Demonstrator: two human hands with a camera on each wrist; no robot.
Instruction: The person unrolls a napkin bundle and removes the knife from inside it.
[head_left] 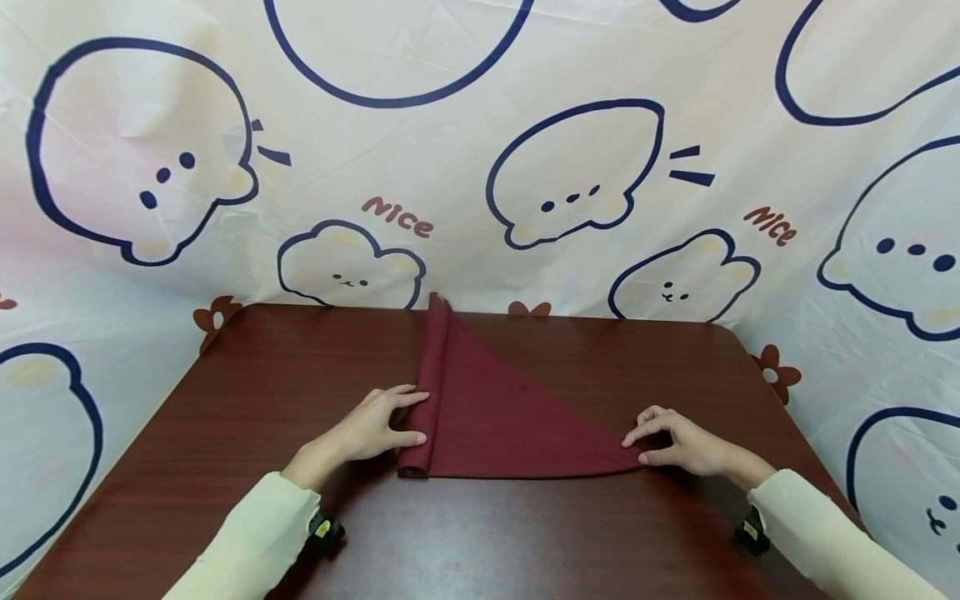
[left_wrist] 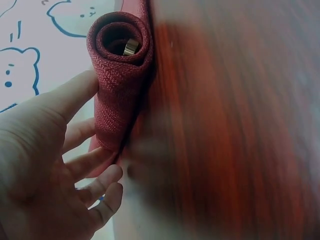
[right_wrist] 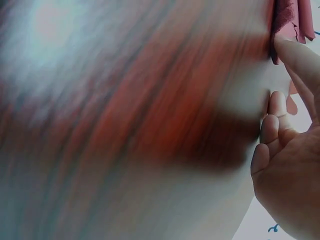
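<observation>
A dark red cloth (head_left: 498,421) lies on the table, its left side wound into a narrow roll (head_left: 430,367) and the rest flat in a triangle tapering right. My left hand (head_left: 367,427) touches the roll's left side, thumb nearer me and fingers spread along it. Inside the roll's near end, the left wrist view shows a gold-coloured metal piece (left_wrist: 131,47); most of it is hidden. At the cloth's right tip, my right hand (head_left: 688,446) pinches the corner (right_wrist: 285,22) between thumb and forefinger. Its other fingers are loosely bent.
The brown wood-grain table (head_left: 525,542) has rounded far corners. A pale curtain (head_left: 465,158) with blue cartoon outlines hangs behind it and along both sides. Dark straps with small devices sit at both wrists.
</observation>
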